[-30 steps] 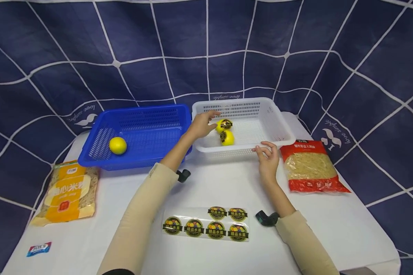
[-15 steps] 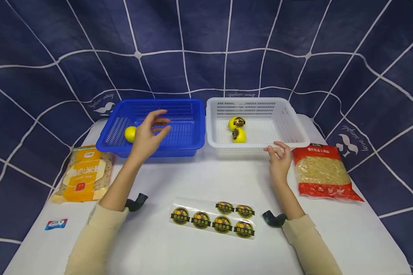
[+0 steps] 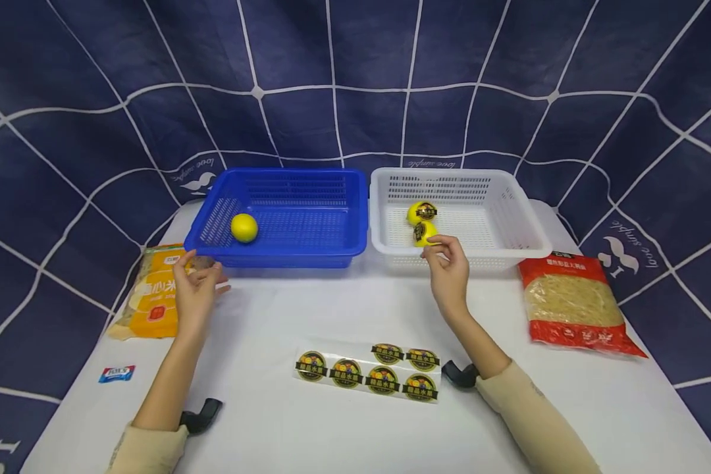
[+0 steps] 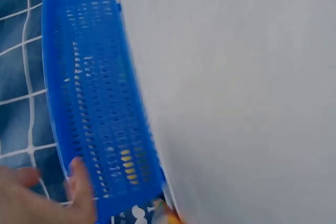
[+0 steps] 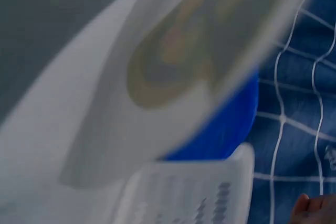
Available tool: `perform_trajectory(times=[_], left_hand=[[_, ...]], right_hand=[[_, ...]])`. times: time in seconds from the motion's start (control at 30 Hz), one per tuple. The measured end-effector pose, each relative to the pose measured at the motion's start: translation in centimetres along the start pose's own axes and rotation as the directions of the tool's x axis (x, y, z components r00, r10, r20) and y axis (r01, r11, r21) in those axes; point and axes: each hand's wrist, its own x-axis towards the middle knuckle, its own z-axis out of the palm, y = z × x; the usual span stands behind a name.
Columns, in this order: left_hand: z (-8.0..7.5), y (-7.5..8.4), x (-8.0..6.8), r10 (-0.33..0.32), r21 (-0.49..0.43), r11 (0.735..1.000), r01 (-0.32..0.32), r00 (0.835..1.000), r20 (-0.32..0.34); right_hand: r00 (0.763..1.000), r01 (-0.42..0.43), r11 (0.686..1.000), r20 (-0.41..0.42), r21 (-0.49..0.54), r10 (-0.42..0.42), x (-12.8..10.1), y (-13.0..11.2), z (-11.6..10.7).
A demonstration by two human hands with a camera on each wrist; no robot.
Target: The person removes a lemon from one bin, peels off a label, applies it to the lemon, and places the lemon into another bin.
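My left hand [image 3: 197, 289], fingers loosely bent and holding nothing, hovers by the front left corner of the blue basket [image 3: 284, 258] and overlaps a yellow-orange food bag [image 3: 154, 296]. One plain yellow lemon [image 3: 244, 228] sits at the left inside that basket. On the right, my right hand [image 3: 450, 270] has its loosely bent fingertips at the front rim of the white basket [image 3: 498, 253]. Beyond these fingertips lie a stickered lemon [image 3: 425, 232] and another stickered lemon [image 3: 419, 212], side by side. In the left wrist view the left fingers [image 4: 81, 187] show blurred near the basket.
A sheet of round fruit stickers [image 3: 364, 378] lies at the table's front middle and blurs large across the right wrist view. A red bag of dry food [image 3: 575, 303] is at the right. A small blue-red packet [image 3: 117, 374] lies front left on the white table [image 3: 261, 434].
My left hand has moved from over the white basket, across the blue one, to its front left. My right hand has shifted left along the white rim. The head view has turned slightly left.
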Motion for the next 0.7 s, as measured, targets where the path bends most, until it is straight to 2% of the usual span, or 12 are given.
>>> perform_trajectory(times=[0.1,0.17,0.23,0.3,0.37,0.43,0.57,0.7], left_hand=[[1.2,0.1,-0.8,-0.072,-0.114,0.991,0.076,0.996,0.046],[2.3,0.4,-1.1,-0.074,-0.211,0.974,0.085,0.995,0.063],[3.6,0.8,-1.5,-0.051,-0.265,0.962,0.064,0.997,0.056],[4.7,0.8,-1.5,-0.003,-0.320,0.947,0.019,0.999,0.052],[5.8,0.4,-1.3,0.039,-0.366,0.930,-0.027,0.999,0.025],[6.8,0.3,-1.2,0.064,-0.398,0.915,-0.062,0.998,-0.007],[8.4,0.1,-1.2,0.071,-0.477,0.872,-0.111,0.992,-0.101],[9.4,-0.1,-1.3,0.064,-0.526,0.835,-0.163,0.977,-0.203]], right_hand=[[0.991,0.019,1.000,0.129,0.017,-0.021,1.4,-1.5,2.9],[0.972,0.025,0.999,0.236,-0.036,-0.016,2.7,-2.3,4.8],[0.932,0.042,0.993,0.362,-0.107,0.000,4.2,-2.7,6.6],[0.875,0.088,0.977,0.483,-0.192,0.017,5.6,-3.3,8.3],[0.824,0.157,0.956,0.567,-0.246,0.011,6.9,-3.7,10.0],[0.789,0.199,0.946,0.614,-0.254,-0.001,7.9,-5.0,11.8],[0.754,0.275,0.940,0.652,-0.203,-0.080,10.0,-6.5,16.0],[0.709,0.351,0.923,0.689,-0.157,-0.152,12.2,-7.1,20.4]])
